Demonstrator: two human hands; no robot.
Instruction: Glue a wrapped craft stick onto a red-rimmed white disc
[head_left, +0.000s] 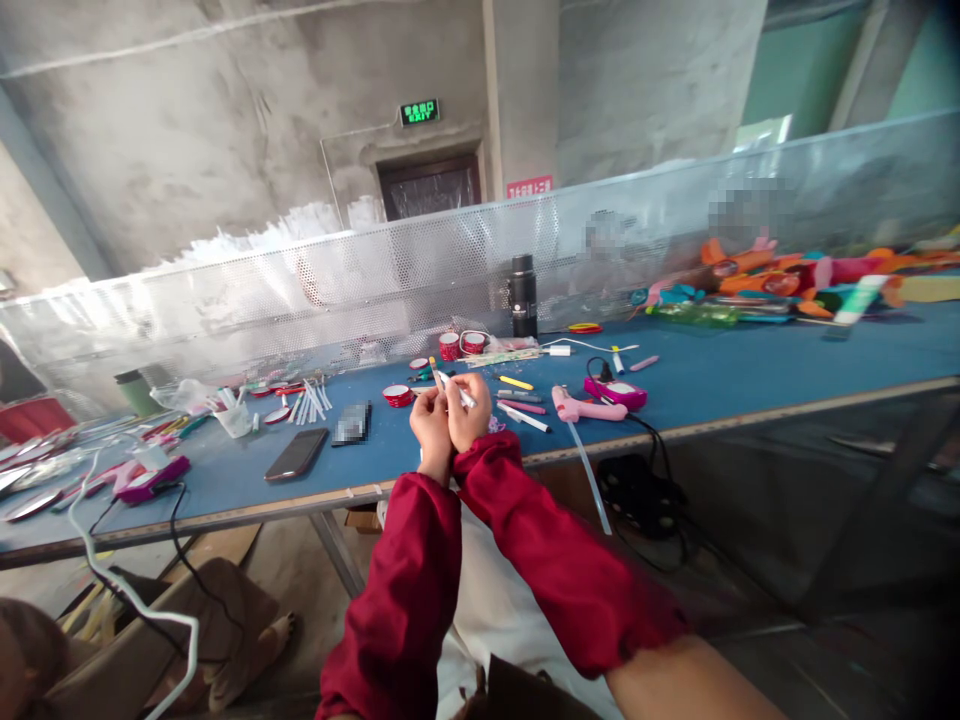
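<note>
1. The blue worktable (720, 365) runs across the view; both hands are raised near its front edge, with the slim white pen-like stick (468, 399) between them.
2. The left hand (431, 425) is curled narrow, its fingers seemingly pinching the stick; its exact contact is too small to tell. Its wrist is right beside the other.
3. The right hand (471, 410) is also nearly closed, thumb and fingers around the white barrel.
4. The stick should be light and stiff, probably smooth plastic, apt to roll or slip more than to break. The middle of the barrel looks the best place to take hold, in a thumb-and-fingertip pinch.
5. A small yellowish tip (433, 362) shows above the left fingers; whether it belongs to the stick or is a separate piece, I cannot tell.
</note>
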